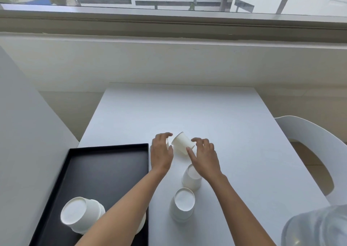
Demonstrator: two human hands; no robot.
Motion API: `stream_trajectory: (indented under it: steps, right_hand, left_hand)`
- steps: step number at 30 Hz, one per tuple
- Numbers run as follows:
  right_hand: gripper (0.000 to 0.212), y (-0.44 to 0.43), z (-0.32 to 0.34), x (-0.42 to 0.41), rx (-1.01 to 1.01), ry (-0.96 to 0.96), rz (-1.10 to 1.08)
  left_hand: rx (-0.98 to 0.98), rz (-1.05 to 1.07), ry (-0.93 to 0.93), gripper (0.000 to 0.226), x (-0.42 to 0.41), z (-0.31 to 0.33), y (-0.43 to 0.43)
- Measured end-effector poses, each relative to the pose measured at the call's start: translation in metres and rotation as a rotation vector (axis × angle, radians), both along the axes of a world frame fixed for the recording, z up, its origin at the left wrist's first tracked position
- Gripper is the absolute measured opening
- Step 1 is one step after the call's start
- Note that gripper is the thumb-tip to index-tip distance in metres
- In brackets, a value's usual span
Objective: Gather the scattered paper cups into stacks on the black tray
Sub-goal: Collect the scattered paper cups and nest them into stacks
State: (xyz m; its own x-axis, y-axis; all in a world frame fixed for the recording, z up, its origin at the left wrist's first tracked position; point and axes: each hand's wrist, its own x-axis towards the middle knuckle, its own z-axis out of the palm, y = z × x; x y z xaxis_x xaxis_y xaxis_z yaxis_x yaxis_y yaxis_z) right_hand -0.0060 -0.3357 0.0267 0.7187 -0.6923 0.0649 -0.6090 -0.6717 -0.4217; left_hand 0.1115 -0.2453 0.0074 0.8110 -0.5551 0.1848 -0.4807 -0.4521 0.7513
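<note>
A black tray (105,170) lies on the left part of the white table (187,110). An upside-down stack of white paper cups (80,213) stands on the tray's near end, and a further cup (143,222) peeks out behind my left forearm. Right of the tray, two upside-down cups stand on the table, one nearer (183,206) and one farther (191,180) under my right wrist. My right hand (205,156) grips a tilted cup (181,142) above the table. My left hand (161,151) curls around another cup (167,143), mostly hidden.
A white chair (309,133) stands at the table's right side. A clear plastic object (315,227) fills the bottom right corner. A grey panel (22,133) rises on the left, and a wall with a window sill (169,39) runs behind the table.
</note>
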Motion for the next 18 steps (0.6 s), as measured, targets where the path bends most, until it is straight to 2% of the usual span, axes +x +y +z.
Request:
stream_trajectory:
  steps: [4,12,18]
  right_hand:
    - [0.051,-0.018,-0.001,0.019,0.057,0.023,-0.034]
    - [0.076,-0.036,-0.02,0.051,0.18,0.269,0.005]
    - [0.07,-0.034,-0.032,0.059,0.193,0.301,0.0]
  left_hand:
    - [0.114,0.166,0.021,0.051,0.013,0.001,-0.003]
    - [0.194,0.163,0.236,0.055,0.027,-0.014,-0.004]
    - [0.182,0.14,0.305,0.057,0.031,-0.019,-0.006]
